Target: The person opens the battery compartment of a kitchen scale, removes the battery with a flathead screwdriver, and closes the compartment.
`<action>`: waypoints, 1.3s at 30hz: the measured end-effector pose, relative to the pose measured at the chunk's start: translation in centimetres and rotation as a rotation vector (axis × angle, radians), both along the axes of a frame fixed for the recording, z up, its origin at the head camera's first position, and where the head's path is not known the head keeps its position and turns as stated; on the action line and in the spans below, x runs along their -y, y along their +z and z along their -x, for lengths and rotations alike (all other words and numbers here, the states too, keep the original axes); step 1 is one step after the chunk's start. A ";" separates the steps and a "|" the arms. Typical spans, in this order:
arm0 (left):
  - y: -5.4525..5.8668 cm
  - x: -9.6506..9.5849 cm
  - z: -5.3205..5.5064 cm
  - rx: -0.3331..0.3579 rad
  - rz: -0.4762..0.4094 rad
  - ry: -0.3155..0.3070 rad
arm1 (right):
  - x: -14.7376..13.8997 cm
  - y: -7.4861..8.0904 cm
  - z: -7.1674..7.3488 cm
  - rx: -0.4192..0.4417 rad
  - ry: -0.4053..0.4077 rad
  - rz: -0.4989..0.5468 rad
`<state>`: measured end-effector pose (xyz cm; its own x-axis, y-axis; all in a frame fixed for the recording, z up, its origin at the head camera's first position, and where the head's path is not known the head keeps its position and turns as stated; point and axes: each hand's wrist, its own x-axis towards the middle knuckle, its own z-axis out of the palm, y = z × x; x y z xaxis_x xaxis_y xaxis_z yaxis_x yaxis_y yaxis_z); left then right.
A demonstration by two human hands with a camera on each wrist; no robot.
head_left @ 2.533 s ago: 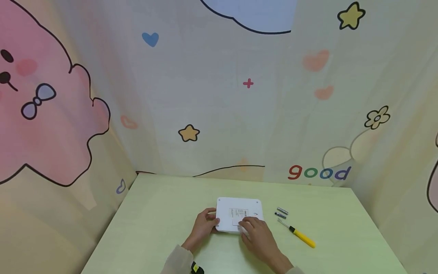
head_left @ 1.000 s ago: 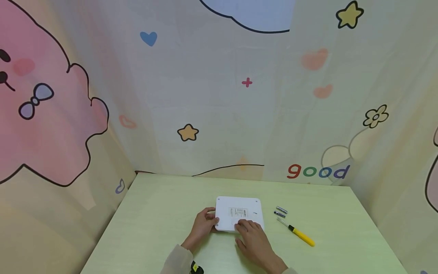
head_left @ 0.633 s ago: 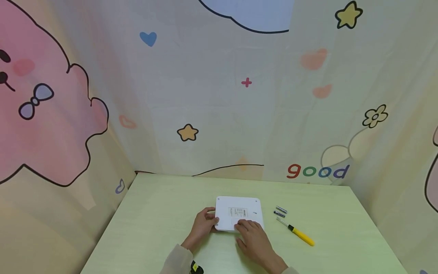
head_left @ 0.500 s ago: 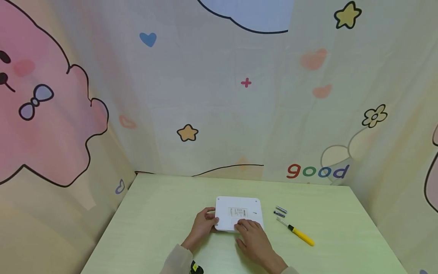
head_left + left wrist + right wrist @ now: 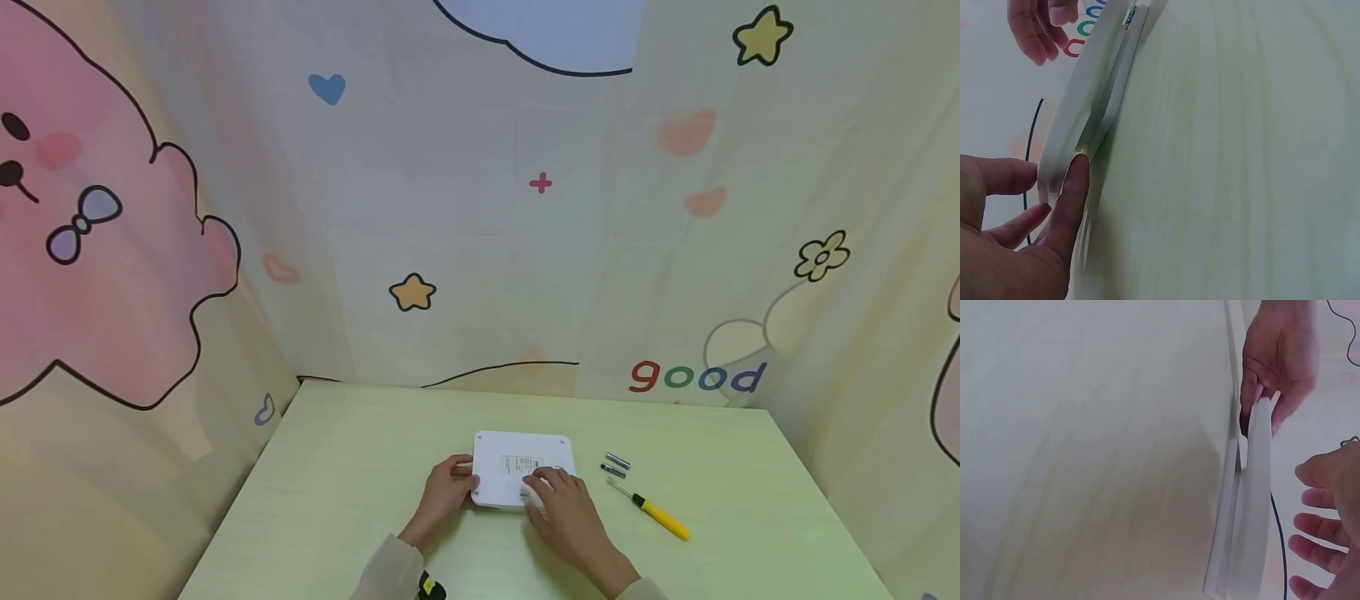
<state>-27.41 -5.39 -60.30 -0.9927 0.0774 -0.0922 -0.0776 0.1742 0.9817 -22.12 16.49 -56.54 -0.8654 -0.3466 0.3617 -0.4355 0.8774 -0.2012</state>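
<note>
A flat, white square device (image 5: 495,458) lies on the table with a printed label and corner holes facing up. My left hand (image 5: 444,497) holds its left edge, with the thumb on the near corner and fingers against the side. In the left wrist view, that hand (image 5: 1022,225) grips the rim, and a gap runs along the edge. My right hand (image 5: 572,518) is bent over the near right part of the device. A pale patch shows between its thumb and fingers, too small to identify. In the right wrist view, its fingers (image 5: 1319,528) curve beside the device, apart from it.
Two small metallic cylinders (image 5: 618,460), like batteries, lie right of the device. Near them is a screwdriver (image 5: 660,515) with a yellow handle. A printed curtain (image 5: 480,208) stands behind the table (image 5: 345,467) and along both sides.
My right hand has lifted from its flatter position on the device and shifted slightly right, its fingers more bent. The left hand keeps its hold. Cylinders and screwdriver stay put.
</note>
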 end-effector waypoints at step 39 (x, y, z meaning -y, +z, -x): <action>0.5 0.1 1.8 0.015 0.021 0.045 | -5.8 -0.4 4.2 0.429 -0.323 0.448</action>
